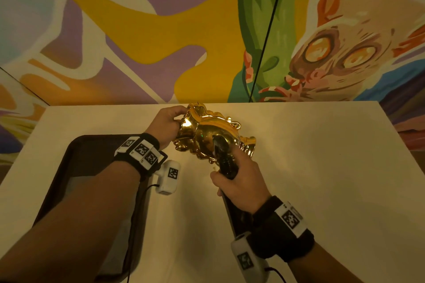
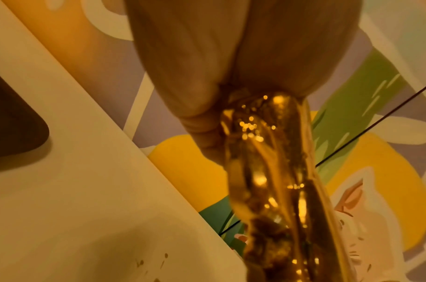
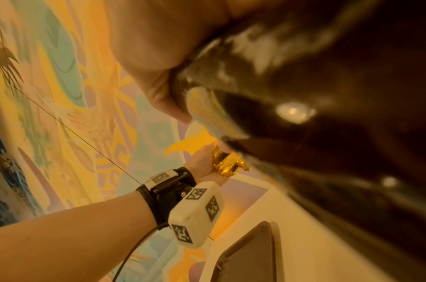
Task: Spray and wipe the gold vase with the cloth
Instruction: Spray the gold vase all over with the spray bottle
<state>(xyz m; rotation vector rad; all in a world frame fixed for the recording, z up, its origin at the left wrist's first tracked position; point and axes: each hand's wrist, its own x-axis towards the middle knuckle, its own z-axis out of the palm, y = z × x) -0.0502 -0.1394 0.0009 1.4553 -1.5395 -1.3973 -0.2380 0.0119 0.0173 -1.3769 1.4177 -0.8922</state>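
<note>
My left hand [image 1: 165,122] grips the shiny gold vase [image 1: 207,135] by one end and holds it tilted above the white table [image 1: 322,156]. In the left wrist view the vase [image 2: 267,171] runs down from my fingers [image 2: 182,57]. My right hand [image 1: 236,181] is wrapped round a dark spray bottle [image 1: 224,158], whose head sits right against the vase's near side. The right wrist view shows the bottle [image 3: 327,95] close up and blurred, with the vase [image 3: 228,162] beyond it. A pale patch [image 1: 119,243] lies in the tray, mostly behind my left forearm; I cannot tell whether it is the cloth.
A dark tray [image 1: 76,149] lies on the table's left part under my left forearm. A few dark droplets [image 2: 139,263] mark the tabletop below the vase. A painted mural wall [image 1: 161,30] stands right behind the table's far edge. Bare tabletop stretches to the right.
</note>
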